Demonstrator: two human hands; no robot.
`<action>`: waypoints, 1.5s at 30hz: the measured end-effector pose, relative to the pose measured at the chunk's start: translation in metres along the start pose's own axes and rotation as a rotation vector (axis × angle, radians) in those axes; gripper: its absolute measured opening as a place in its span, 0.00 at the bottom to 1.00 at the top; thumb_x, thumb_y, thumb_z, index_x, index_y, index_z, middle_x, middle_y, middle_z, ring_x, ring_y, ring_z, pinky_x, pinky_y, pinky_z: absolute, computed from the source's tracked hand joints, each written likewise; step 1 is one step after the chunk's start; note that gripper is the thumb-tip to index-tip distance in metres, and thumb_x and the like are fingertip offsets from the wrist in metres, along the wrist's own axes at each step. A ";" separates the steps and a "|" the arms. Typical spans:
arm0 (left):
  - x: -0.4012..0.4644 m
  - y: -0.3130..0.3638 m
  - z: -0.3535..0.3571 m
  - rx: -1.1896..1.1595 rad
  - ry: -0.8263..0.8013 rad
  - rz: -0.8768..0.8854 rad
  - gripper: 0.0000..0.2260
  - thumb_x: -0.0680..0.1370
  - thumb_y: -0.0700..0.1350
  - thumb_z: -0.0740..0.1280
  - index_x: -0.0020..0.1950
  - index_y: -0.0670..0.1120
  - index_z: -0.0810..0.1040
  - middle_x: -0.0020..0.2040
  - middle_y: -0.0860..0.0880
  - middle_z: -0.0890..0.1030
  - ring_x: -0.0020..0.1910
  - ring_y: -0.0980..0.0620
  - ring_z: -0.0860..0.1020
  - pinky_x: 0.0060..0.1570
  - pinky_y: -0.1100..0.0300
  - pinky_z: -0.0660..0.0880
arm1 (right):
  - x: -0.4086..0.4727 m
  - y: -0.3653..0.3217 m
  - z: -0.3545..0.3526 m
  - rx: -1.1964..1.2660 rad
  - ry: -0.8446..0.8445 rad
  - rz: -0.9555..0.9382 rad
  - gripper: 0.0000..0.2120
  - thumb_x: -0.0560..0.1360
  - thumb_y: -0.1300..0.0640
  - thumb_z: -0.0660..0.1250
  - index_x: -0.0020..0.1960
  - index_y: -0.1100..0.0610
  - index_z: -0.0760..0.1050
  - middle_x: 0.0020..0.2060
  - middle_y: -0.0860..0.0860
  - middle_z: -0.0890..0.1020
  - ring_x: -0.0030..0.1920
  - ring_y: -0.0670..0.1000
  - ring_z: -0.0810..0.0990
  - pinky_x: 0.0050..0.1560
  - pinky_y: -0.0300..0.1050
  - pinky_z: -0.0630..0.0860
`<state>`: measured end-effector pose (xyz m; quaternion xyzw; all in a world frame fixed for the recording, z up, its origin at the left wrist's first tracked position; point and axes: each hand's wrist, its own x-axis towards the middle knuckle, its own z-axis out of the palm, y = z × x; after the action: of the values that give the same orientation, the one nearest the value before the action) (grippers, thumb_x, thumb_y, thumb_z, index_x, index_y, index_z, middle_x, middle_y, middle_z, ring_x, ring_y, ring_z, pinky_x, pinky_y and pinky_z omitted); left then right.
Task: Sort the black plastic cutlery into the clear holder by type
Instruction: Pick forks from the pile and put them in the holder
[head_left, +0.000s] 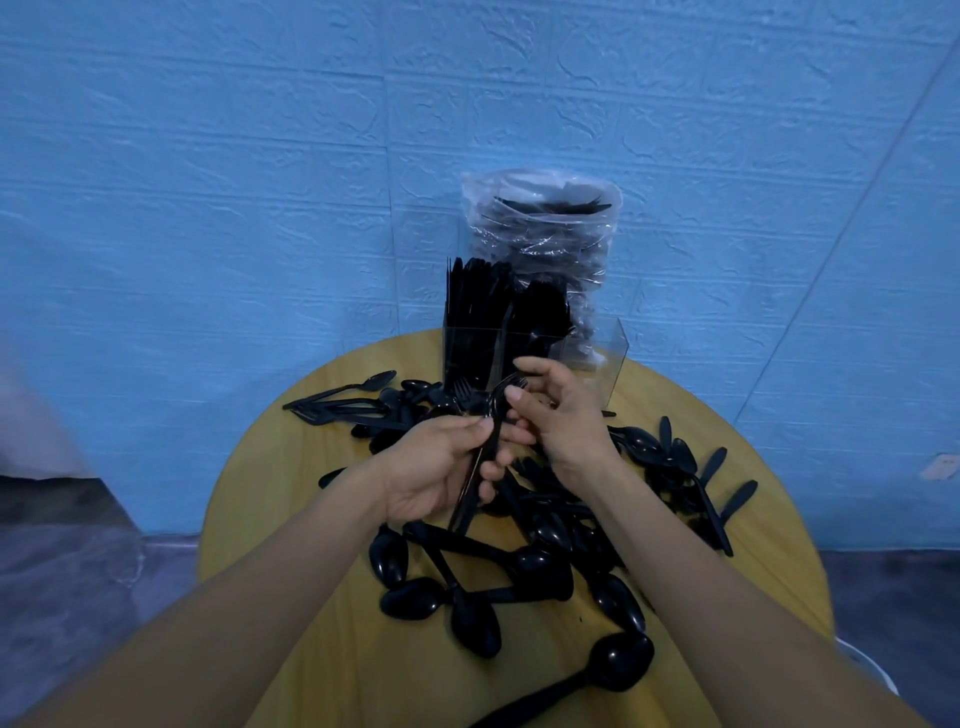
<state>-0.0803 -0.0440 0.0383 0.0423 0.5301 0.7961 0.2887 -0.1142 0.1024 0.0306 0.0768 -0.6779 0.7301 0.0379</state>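
Both my hands are up over the middle of the desk (311, 613), just in front of the holder (597, 374). My left hand (436, 467) grips a small bundle of forks (470, 493) by the handles, fingers curled round them, tines pointing toward the holder. My right hand (563, 415) pinches the head of one fork (511, 385) between thumb and forefinger at the top of that bundle. Behind them, the holder stands at the far edge of the desk, its left and middle compartments packed with upright black cutlery; I cannot tell the types. A bag (545, 249) of more cutlery stands behind it against the blue wall (208, 208). Loose spoons (415, 597) and other pieces lie scattered across the desk around and below my hands.
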 end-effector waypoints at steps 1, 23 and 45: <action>0.000 -0.001 -0.001 -0.032 -0.017 -0.022 0.15 0.81 0.43 0.53 0.54 0.38 0.77 0.32 0.49 0.72 0.27 0.57 0.67 0.26 0.66 0.68 | 0.000 -0.001 -0.001 0.012 -0.050 0.010 0.12 0.76 0.67 0.65 0.57 0.56 0.75 0.40 0.51 0.75 0.30 0.41 0.75 0.34 0.34 0.73; 0.013 -0.017 -0.057 0.406 0.666 0.381 0.11 0.83 0.37 0.51 0.49 0.43 0.72 0.35 0.48 0.70 0.29 0.56 0.69 0.27 0.67 0.70 | 0.036 0.038 0.008 -0.884 -0.027 0.038 0.14 0.77 0.60 0.66 0.61 0.63 0.74 0.51 0.55 0.78 0.53 0.53 0.76 0.51 0.40 0.72; 0.022 -0.039 -0.060 0.414 0.619 0.554 0.10 0.82 0.38 0.54 0.53 0.46 0.74 0.36 0.49 0.74 0.29 0.61 0.71 0.30 0.67 0.70 | 0.047 0.040 0.020 -1.285 -0.259 -0.128 0.16 0.75 0.67 0.61 0.63 0.58 0.72 0.56 0.56 0.72 0.56 0.57 0.74 0.52 0.52 0.75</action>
<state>-0.1046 -0.0721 -0.0270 -0.0005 0.7080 0.6957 -0.1215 -0.1655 0.0772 0.0006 0.1663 -0.9721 0.1613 0.0378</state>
